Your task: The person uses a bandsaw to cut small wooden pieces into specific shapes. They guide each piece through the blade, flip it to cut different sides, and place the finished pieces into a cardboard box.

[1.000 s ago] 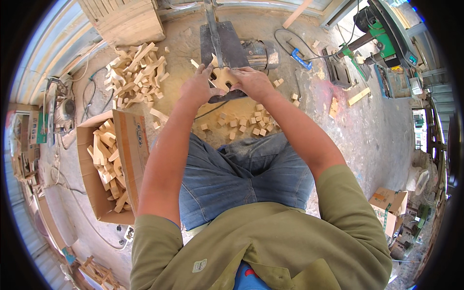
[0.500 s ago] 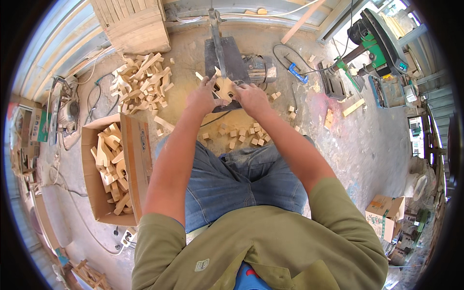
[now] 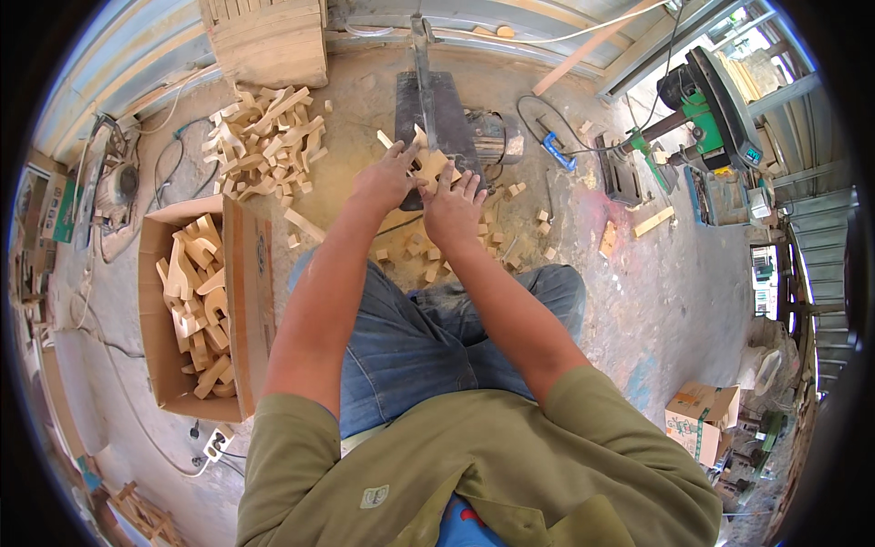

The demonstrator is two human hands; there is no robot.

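On the head view, one wooden piece [image 3: 435,168] is resting on one dark machine table [image 3: 458,117], the left hand [image 3: 383,181] gripping its left side, the right hand [image 3: 452,210] lying open against it, fingers spread. Two cardboard boxes [image 3: 251,310] are standing apart, the left one holding many wooden parts [image 3: 185,273]

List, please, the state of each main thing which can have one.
Left grip: on the wooden piece, closure unclear
Right grip: fingers spread
Wooden piece: on the dark machine table, partly hidden
Motor: running or off, cannot tell
Large cardboard box: open, wooden parts inside
Blue tool: lying on the floor
Small wooden blocks: scattered
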